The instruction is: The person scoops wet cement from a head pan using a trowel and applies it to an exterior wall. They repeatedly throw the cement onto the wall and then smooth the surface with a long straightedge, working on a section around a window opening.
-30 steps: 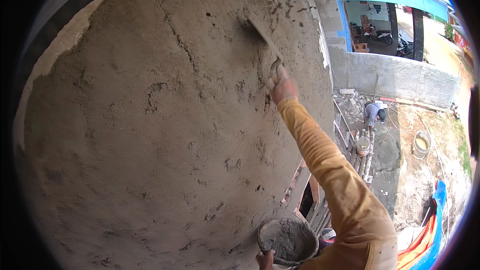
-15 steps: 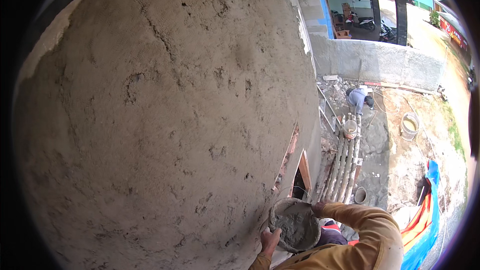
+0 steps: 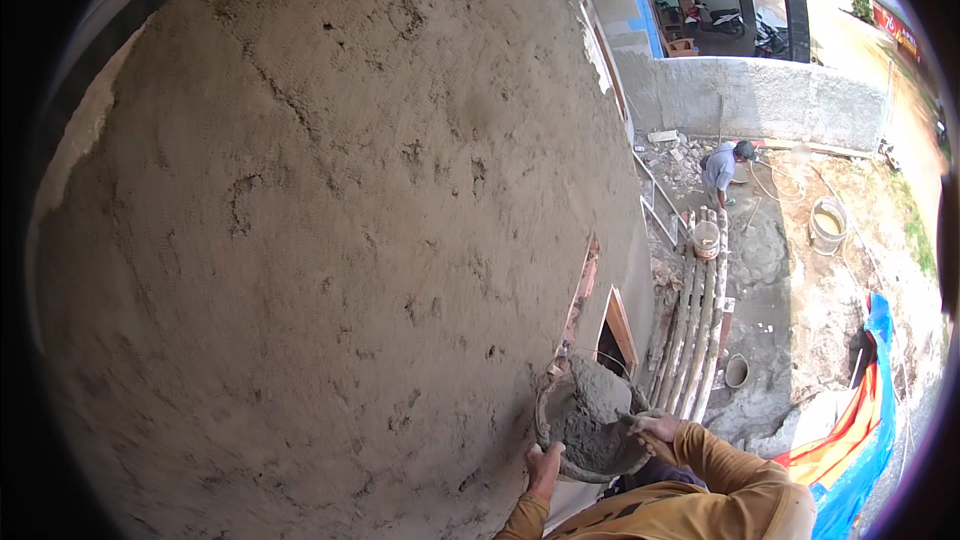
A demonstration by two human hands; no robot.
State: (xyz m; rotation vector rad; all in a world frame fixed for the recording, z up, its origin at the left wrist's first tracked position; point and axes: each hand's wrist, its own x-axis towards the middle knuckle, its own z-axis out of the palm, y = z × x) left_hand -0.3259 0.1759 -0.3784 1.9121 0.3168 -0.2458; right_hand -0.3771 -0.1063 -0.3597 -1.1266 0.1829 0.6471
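Observation:
A bucket of wet grey mortar (image 3: pixel 580 440) is at the bottom centre, beside a rough freshly plastered wall (image 3: pixel 330 240). My left hand (image 3: pixel 543 465) is closed on the bucket's near left rim. My right hand (image 3: pixel 655 428) is closed on a trowel's handle at the bucket's right side. The trowel's blade is in the bucket, mostly hidden under a mound of mortar (image 3: pixel 600 390).
An opening with wooden edging (image 3: pixel 620 325) lies low in the wall. Below at right are wooden poles (image 3: pixel 700 320), buckets (image 3: pixel 828 225), rubble and a bright tarp (image 3: pixel 875 420). A co-worker (image 3: pixel 722 170) stands near the poles. A low wall (image 3: pixel 760 100) fronts a porch with motorbikes.
My right hand and trowel came down from high on the wall into the bucket, where mortar now sits heaped on the blade. The co-worker has become more upright. The view has shifted.

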